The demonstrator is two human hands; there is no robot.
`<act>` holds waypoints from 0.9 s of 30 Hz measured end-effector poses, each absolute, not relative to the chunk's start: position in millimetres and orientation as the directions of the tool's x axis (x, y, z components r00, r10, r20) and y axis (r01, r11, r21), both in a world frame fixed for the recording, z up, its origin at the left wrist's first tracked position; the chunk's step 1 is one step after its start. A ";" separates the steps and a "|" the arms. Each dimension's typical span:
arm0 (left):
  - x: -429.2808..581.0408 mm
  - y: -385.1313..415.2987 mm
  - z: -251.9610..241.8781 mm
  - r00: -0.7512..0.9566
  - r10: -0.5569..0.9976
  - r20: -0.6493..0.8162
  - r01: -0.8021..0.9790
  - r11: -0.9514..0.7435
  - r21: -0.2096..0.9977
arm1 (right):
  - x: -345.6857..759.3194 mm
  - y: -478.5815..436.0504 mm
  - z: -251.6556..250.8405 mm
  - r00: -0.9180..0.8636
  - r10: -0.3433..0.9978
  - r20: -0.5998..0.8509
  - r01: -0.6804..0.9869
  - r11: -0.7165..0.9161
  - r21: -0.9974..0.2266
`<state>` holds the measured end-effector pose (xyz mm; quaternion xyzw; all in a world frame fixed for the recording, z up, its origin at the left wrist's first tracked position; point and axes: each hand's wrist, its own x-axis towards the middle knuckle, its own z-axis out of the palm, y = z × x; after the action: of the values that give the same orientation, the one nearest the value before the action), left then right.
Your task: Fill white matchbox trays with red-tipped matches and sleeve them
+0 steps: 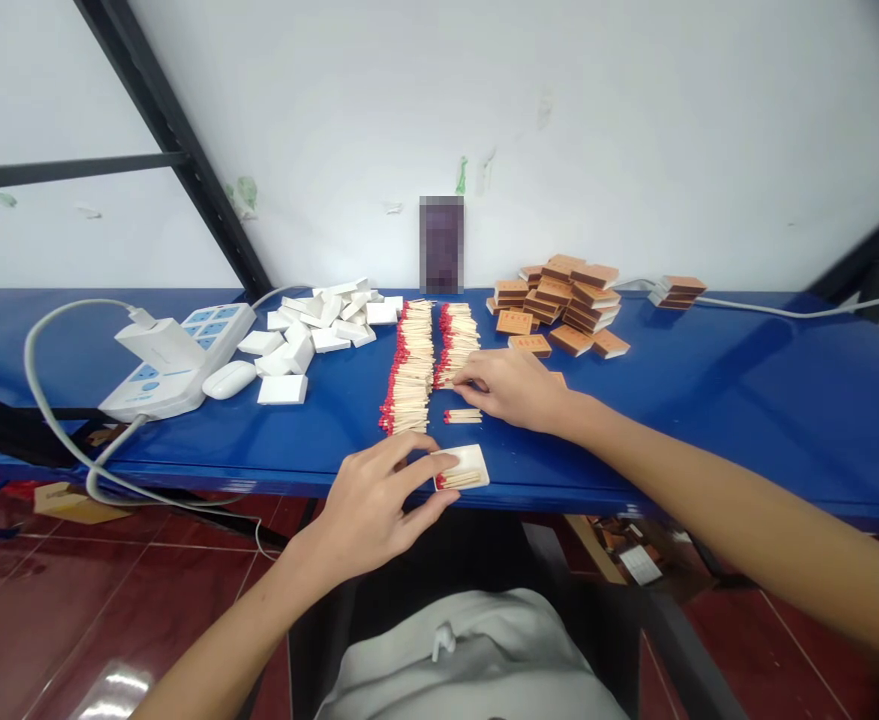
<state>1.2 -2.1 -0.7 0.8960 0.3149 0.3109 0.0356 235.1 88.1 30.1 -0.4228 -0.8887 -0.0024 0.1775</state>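
My left hand (386, 497) grips a white matchbox tray (473, 461) by its left end, at the front edge of the blue table. Several red-tipped matches (460, 481) lie along the tray's near side. Farther back, my right hand (510, 388) has its fingertips pinched at the near end of the right row of matches (460, 335); what sits between them is too small to make out. A small group of matches (463, 416) lies between that hand and the tray. To the left runs a longer row of matches (413, 365).
A heap of white trays (326, 325) is at the back left, beside a power strip (218, 335) with a charger (160, 345) and a white earbud-like case (230, 380). Orange matchbox sleeves (566, 295) are piled at the back right. A pixelated dark object (441, 245) stands against the wall.
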 end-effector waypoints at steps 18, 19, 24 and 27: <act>1.7 -0.6 -0.7 0.609 0.580 0.541 0.544 -0.802 0.248 | 237.0 78.8 44.4 -0.522 0.834 0.175 0.782 0.551 -0.291; 1.9 -0.4 -0.7 0.609 0.580 0.541 0.544 -0.802 0.247 | 237.1 78.5 44.7 -0.518 0.839 0.164 0.785 0.543 -0.298; 2.4 -0.9 0.7 0.610 0.579 0.541 0.540 -0.803 0.251 | 238.1 80.0 42.8 -0.522 0.842 0.133 0.775 0.534 -0.339; 2.7 -1.5 1.6 0.613 0.570 0.546 0.529 -0.810 0.252 | 239.0 81.5 41.5 -0.541 0.828 0.149 0.749 0.555 -0.361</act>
<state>2.7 -1.5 1.6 0.8976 0.3062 0.3155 0.0326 239.0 81.5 41.5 -0.4541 -0.8684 0.1282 0.1527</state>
